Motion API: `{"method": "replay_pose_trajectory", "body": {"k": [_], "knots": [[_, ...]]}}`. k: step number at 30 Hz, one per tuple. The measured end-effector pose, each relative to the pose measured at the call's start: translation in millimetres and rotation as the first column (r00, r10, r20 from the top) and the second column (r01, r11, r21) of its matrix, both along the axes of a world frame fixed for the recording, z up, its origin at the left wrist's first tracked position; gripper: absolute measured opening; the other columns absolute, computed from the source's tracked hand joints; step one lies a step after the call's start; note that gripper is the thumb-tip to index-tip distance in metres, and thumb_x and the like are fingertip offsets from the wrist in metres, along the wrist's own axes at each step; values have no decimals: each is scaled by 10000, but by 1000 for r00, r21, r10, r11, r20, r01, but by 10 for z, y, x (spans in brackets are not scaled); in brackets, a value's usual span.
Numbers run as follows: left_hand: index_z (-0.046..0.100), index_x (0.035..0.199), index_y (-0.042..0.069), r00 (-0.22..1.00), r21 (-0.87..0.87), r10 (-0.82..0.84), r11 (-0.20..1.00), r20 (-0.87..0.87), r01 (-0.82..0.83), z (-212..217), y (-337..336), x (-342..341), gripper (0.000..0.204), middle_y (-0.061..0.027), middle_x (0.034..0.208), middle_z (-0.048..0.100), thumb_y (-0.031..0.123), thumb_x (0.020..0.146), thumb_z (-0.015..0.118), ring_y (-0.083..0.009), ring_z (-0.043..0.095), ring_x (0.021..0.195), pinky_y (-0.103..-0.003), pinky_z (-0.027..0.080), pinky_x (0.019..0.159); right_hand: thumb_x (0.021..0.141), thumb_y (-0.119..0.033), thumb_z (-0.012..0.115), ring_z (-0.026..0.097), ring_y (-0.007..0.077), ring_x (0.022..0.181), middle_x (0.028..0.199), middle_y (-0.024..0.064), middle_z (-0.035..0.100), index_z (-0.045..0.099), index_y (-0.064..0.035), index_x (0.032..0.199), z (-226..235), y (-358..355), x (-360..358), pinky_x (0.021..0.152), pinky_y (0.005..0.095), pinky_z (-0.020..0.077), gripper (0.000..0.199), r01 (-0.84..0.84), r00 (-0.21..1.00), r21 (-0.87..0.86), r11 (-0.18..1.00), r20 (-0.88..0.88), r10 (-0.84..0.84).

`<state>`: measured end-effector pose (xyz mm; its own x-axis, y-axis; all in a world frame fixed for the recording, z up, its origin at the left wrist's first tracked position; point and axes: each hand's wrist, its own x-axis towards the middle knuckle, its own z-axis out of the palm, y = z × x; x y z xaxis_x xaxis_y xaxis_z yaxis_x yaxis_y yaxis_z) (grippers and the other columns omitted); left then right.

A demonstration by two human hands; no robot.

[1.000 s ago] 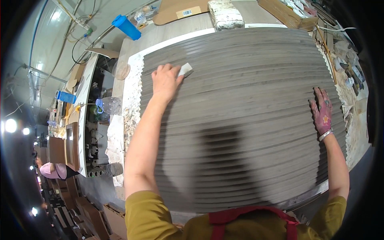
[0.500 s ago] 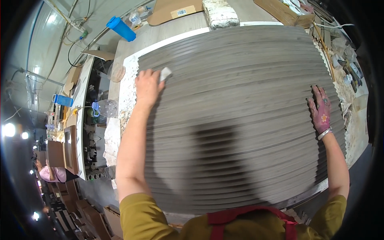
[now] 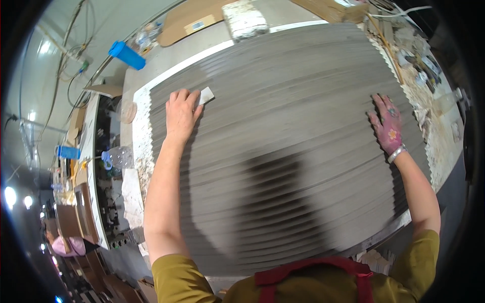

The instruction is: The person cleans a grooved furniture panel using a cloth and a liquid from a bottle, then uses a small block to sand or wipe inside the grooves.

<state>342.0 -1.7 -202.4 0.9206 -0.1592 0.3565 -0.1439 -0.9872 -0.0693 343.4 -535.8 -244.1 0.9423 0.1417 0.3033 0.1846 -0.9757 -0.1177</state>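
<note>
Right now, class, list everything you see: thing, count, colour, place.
ridged panel: one, grey, centre
white block: one, white, upper left
bundle: one, stained white, top
cardboard: several, brown, top, left
containers: two, blue, left side
jug: one, clear, left
stick: one, brown, upper right
scraps: uncountable, mixed colours, right
co-worker: one, pink top, far left
apron: one, red, bottom
sleeves: two, olive, bottom
left hand: one, bare, gripping white block
right hand: one, pink, on ridged panel
</note>
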Motion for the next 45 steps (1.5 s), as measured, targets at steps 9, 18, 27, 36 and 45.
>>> {"method": "replay_pose_trajectory", "body": {"k": [9, 18, 27, 36, 45], "knots": [[659, 1069, 115, 999, -114, 31, 993, -38, -36, 146, 343, -179, 366, -76, 986, 592, 160, 715, 736, -290, 524, 960, -425, 428, 808, 869, -351, 596, 420, 373, 1260, 1356, 192, 466, 478, -126, 1326, 33, 10, -27, 1046, 459, 300, 523, 3, 1000, -6, 1000, 30, -2], [674, 1002, 86, 983, -88, -185, 979, 12, 185, -45, -962, 377, 322, -92, 912, 608, 188, 703, 735, -302, 547, 888, -403, 461, 766, 880, -372, 569, 414, 370, 1264, 1344, 198, 475, 485, -111, 1312, 22, 38, -38, 1054, 465, 286, 511, -1, 1000, -3, 1000, 4, 1], [639, 994, 120, 945, -43, -327, 944, 27, 328, -88, -2320, 655, 300, -74, 991, 571, 242, 733, 722, -270, 511, 1029, -444, 423, 850, 882, -412, 547, 408, 369, 1271, 1344, 209, 469, 483, -104, 1313, 45, 50, -15, 1065, 469, 271, 533, -9, 1000, 4, 1000, 9, 9], [604, 985, 98, 949, -54, -313, 949, -39, 311, -87, -2105, 617, 311, -98, 986, 581, 229, 730, 726, -291, 528, 1009, -439, 451, 794, 870, -372, 578, 386, 382, 1286, 1351, 206, 465, 486, -109, 1310, 11, 18, 4, 1072, 470, 271, 521, -6, 1000, 38, 999, -4, 6], [657, 918, 154, 964, -142, -232, 958, 131, 250, -374, -2665, 870, 171, -76, 956, 594, 128, 758, 601, -261, 513, 1031, -422, 425, 816, 927, -423, 494, 346, 344, 1337, 1394, 180, 441, 460, -144, 1365, -31, -35, 1, 1088, 442, 244, 520, -29, 999, 14, 999, -41, 30]]}}
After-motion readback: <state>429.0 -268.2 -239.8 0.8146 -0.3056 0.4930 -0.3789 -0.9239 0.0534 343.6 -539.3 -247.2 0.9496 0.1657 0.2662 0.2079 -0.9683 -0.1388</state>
